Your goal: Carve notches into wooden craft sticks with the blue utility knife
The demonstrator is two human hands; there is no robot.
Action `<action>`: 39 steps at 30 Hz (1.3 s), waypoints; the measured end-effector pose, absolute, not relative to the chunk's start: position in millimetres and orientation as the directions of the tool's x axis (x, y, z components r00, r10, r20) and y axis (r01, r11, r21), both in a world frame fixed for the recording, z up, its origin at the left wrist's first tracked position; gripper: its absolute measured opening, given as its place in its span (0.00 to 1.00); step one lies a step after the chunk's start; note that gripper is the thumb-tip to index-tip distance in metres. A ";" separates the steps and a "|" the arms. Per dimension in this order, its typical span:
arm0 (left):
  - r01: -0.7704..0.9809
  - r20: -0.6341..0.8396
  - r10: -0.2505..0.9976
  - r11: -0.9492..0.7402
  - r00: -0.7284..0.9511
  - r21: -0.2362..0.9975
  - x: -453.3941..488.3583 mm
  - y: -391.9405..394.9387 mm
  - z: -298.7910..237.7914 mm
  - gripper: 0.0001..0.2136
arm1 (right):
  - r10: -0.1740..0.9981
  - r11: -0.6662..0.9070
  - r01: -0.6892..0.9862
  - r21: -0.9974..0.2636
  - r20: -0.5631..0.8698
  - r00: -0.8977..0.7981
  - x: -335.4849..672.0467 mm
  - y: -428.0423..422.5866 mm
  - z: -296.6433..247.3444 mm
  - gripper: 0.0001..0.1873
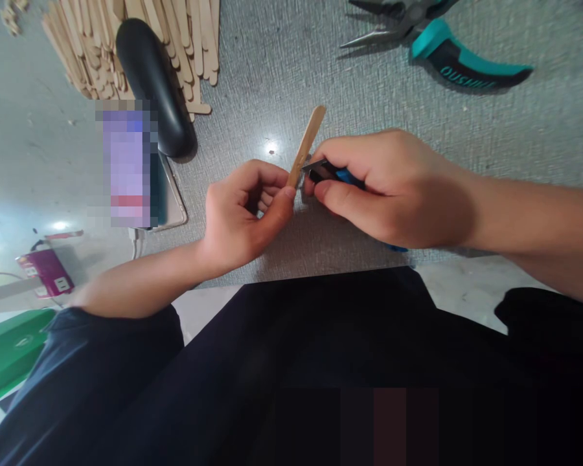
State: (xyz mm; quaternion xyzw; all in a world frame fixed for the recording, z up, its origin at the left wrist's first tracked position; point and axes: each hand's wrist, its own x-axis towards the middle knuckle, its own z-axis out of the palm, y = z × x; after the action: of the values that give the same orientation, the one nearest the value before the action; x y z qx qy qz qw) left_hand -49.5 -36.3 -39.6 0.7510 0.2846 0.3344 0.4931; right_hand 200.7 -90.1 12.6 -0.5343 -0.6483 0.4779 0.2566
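My left hand point(245, 213) is closed, pinching the lower end of a flat wooden stick point(307, 144) that points up and to the right over the grey table point(282, 71). My right hand point(393, 188) is closed round a small cutting tool with a blue handle point(342, 175). Its dark metal tip touches the stick's right edge near my left thumb.
A pile of wooden sticks point(184, 39) lies at the top left under a black oval object point(153, 84). A phone point(168, 200) lies beside it. Teal-handled pliers point(447, 52) rest at the top right. A purple box point(48, 272) and a green object point(10, 349) sit at the left.
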 end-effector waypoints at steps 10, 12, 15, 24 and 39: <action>0.028 0.267 0.763 -0.349 0.589 0.937 -46.3 -36.9 -39.3 0.08 | 0.965 0.007 0.472 -0.882 -0.118 -0.236 196.5 -87.8 3.0 0.06; 0.021 0.280 0.761 -0.360 0.585 0.933 -46.6 -36.3 -40.0 0.09 | 0.969 0.018 0.483 -0.876 -0.104 -0.224 195.1 -86.8 1.9 0.04; -0.007 0.303 0.761 -0.365 0.574 0.931 -46.8 -34.0 -40.3 0.09 | 0.973 0.003 0.497 -0.868 -0.112 -0.201 194.7 -86.4 2.8 0.09; 0.023 0.292 0.772 -0.368 0.564 0.929 -45.5 -35.4 -40.5 0.10 | 0.980 0.001 0.399 -0.917 -0.079 -0.184 197.2 -86.8 3.0 0.16; 0.112 0.135 0.803 -0.243 0.580 0.963 -49.5 -44.6 -37.5 0.09 | 0.938 -0.257 0.413 -0.874 -0.328 -0.111 199.9 -83.5 16.2 0.14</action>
State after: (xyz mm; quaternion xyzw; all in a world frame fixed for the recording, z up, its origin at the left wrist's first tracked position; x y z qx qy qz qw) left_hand -49.5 -44.6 -37.5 0.7167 0.3193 0.3287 0.5257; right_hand 199.9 -83.5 16.2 -0.6132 -0.5507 0.5024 0.2614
